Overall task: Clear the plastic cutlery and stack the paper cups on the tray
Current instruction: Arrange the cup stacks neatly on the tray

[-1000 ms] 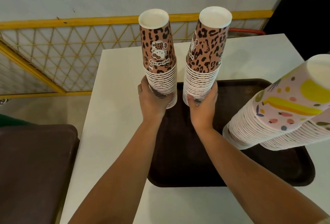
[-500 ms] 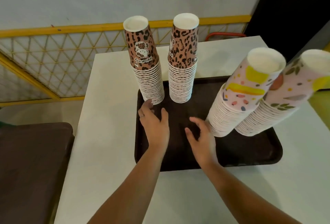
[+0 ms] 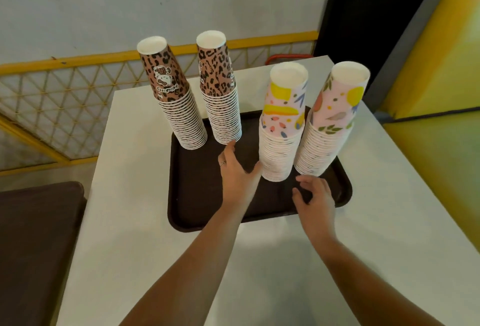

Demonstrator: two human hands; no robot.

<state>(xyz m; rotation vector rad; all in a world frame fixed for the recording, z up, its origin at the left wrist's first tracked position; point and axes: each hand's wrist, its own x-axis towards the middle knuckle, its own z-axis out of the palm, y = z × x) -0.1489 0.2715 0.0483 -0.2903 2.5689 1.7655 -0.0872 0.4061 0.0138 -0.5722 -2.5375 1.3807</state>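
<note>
I count four stacks of upturned paper cups on one dark tray. Two are leopard-print: the left leopard stack and the right leopard stack. Two are pink with bright shapes: the left pink stack and the right pink stack. The cups within each stack are too closely nested for me to number. The tray sits on one white table. My two hands are in view: one left hand, one right hand.
</note>
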